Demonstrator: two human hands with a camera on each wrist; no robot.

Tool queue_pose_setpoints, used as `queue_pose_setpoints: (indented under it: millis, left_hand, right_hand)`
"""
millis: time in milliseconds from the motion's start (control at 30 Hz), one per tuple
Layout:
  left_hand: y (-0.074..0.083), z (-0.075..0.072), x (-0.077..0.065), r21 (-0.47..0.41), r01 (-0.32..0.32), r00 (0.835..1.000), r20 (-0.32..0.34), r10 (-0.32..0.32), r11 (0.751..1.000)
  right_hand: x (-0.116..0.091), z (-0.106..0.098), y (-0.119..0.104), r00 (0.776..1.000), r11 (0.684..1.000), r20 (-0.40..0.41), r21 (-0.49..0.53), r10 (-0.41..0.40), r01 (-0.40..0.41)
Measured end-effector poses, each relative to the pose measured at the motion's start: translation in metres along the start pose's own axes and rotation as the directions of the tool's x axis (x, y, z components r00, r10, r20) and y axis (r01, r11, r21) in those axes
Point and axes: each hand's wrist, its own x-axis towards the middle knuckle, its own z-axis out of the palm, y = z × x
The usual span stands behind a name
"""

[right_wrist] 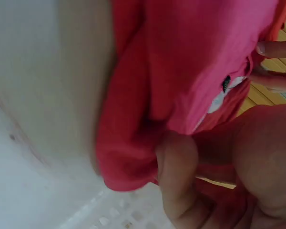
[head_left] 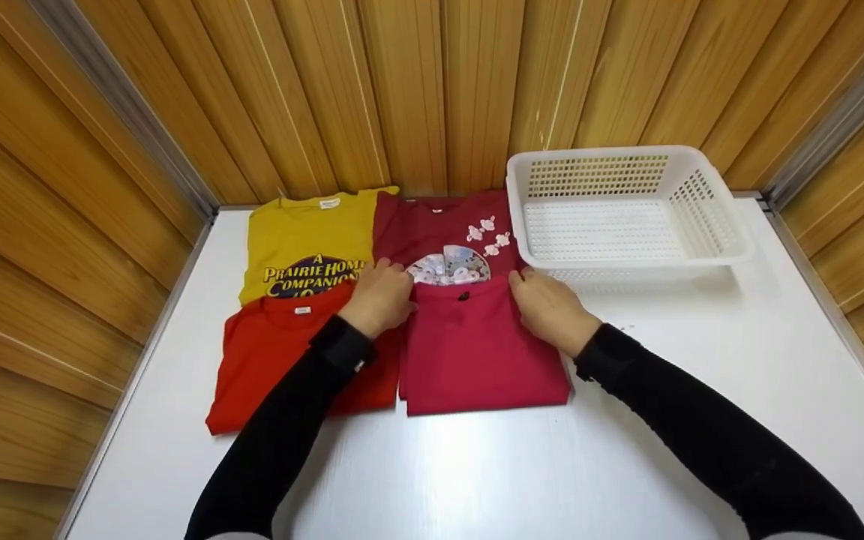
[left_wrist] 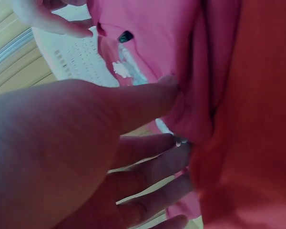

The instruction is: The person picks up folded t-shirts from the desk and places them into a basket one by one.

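Note:
A folded crimson T-shirt [head_left: 486, 352] lies at the middle of the table, its neckline with a small dark label toward the back. My left hand [head_left: 379, 298] pinches its back left corner; in the left wrist view the thumb [left_wrist: 148, 98] presses on the cloth with the fingers spread below. At the back right corner my right hand [head_left: 552, 309] grips the fabric between thumb and curled fingers, seen close up in the right wrist view. Behind it, a dark red T-shirt [head_left: 432, 229] with a floral print and white flowers is partly covered by the crimson one.
Left of these lie a folded yellow T-shirt [head_left: 304, 232] with lettering and, overlapping its front, a folded orange-red T-shirt [head_left: 267, 360] under my left forearm. A white plastic basket [head_left: 631, 264] stands at the back right. Wood-panelled walls [head_left: 402, 90] border the white table [head_left: 477, 480].

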Motion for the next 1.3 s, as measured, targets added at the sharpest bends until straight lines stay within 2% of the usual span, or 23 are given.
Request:
queue_pose_setpoints:
  millis: [233, 667, 933, 1067, 1133, 1233, 1300]
  left_hand:
    - [0.003, 0.001, 0.001, 0.06, -0.056, 0.998, -0.026, 0.058, 0.997]
    - [0.003, 0.003, 0.009, 0.009, -0.108, 0.994, 0.029, 0.107, 0.994]
    - [0.005, 0.004, 0.014, -0.003, -0.124, 0.992, 0.011, 0.124, 0.992]
    - [0.004, 0.004, 0.01, -0.059, -0.127, 0.992, -0.02, 0.126, 0.99]
    - [0.002, 0.002, 0.006, -0.097, -0.134, 0.991, -0.036, 0.131, 0.986]
    - [-0.001, -0.005, 0.0, -0.179, -0.156, 0.988, -0.052, 0.149, 0.971]
    - [-0.003, -0.012, -0.004, -0.249, -0.171, 0.985, -0.054, 0.163, 0.953]
  right_hand:
    - [-0.006, 0.007, 0.001, 0.998, 0.999, -0.064, -0.033, -0.018, 0.016]
    - [-0.014, 0.009, 0.013, 1.0, 0.999, -0.027, -0.05, -0.007, 0.006]
    - [-0.017, 0.013, 0.016, 0.995, 0.996, -0.092, -0.083, -0.029, 0.021]
    - [-0.02, 0.014, 0.013, 0.985, 0.993, -0.16, -0.109, -0.065, 0.048]
    - [-0.023, 0.011, 0.013, 0.981, 0.994, -0.179, -0.087, -0.079, 0.064]
    - [-0.028, -0.001, 0.013, 0.982, 0.997, -0.175, 0.001, -0.074, 0.075]
    - [-0.031, -0.012, 0.014, 0.987, 0.993, -0.152, 0.104, -0.046, 0.062]
